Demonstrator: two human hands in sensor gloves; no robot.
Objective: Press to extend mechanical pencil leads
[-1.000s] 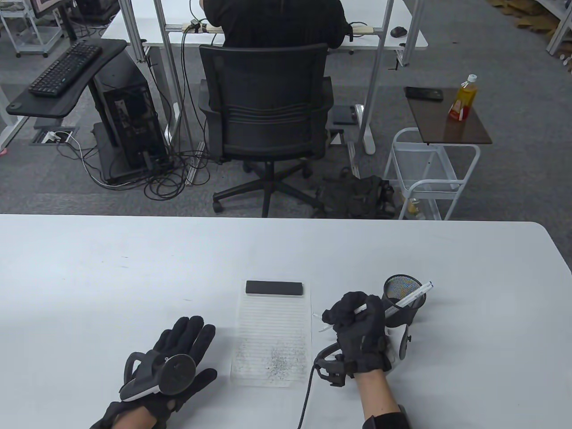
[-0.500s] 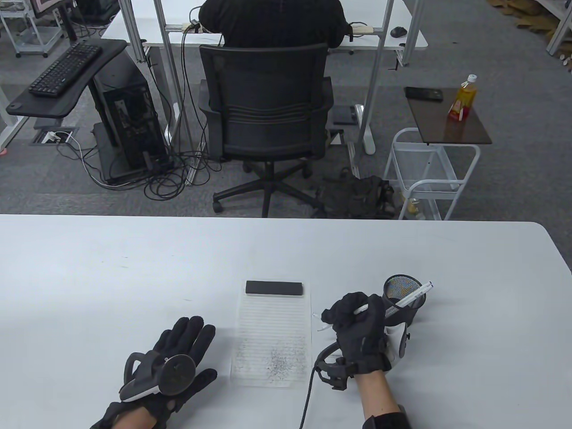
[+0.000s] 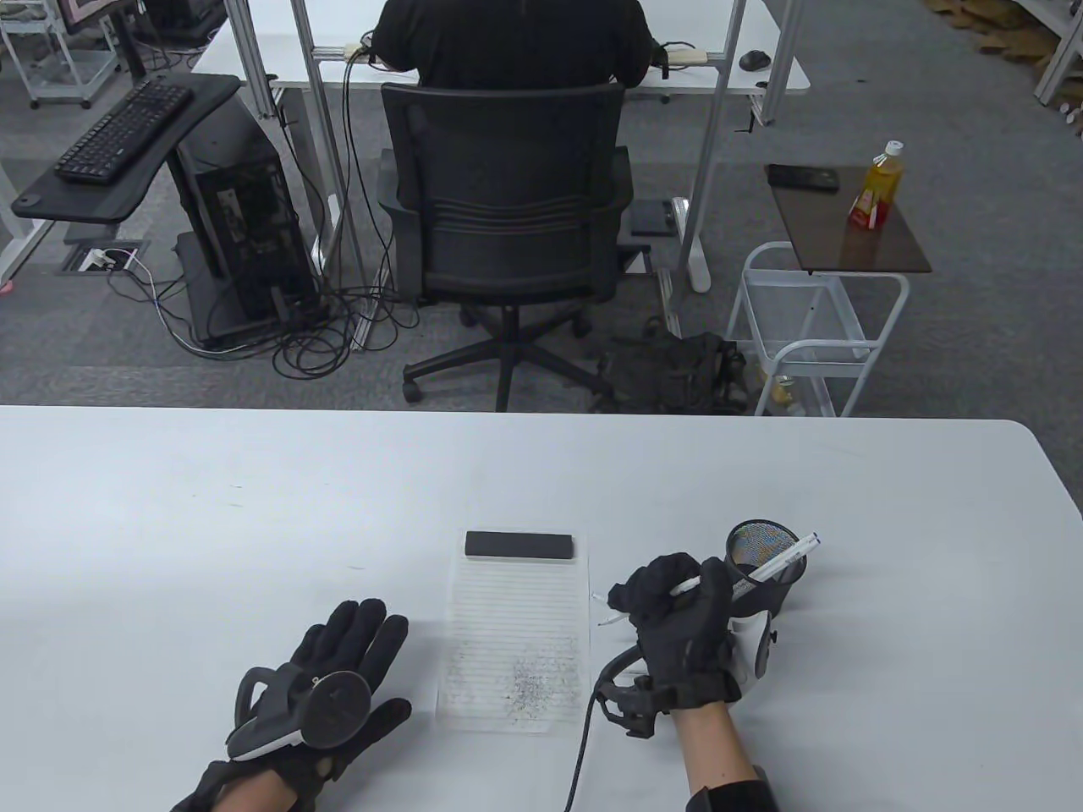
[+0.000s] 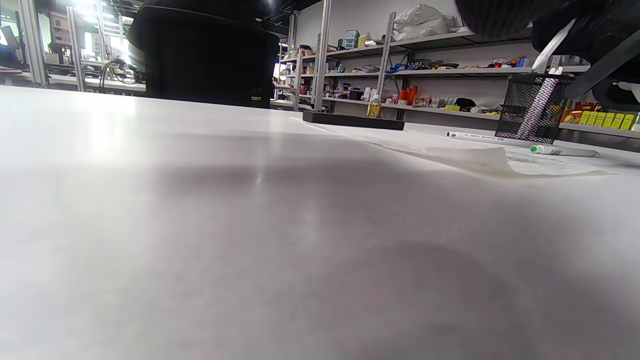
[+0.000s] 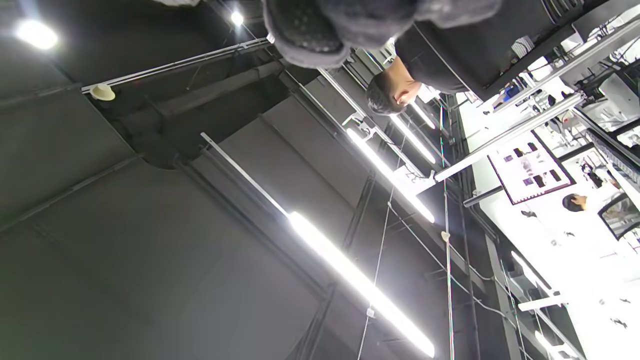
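A white mechanical pencil [image 3: 744, 575] is held pinched in the curled right hand [image 3: 677, 617], at 3 o'clock from the lined paper [image 3: 516, 626], its rear end over the mesh cup [image 3: 766, 562]. The left hand [image 3: 338, 677] lies flat, fingers spread, on the worktop [image 3: 254, 524]. Risk noted: an over-extended lead may be snapped if the cap is pressed too often; the pencil may be knocked against the cup. Against the frame one second earlier, no shift is noted.

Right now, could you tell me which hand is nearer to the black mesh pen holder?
Right. The right hand, gripping a white pencil, sits just beside the mesh pen holder. The left hand lies flat across the lined paper, much farther away.
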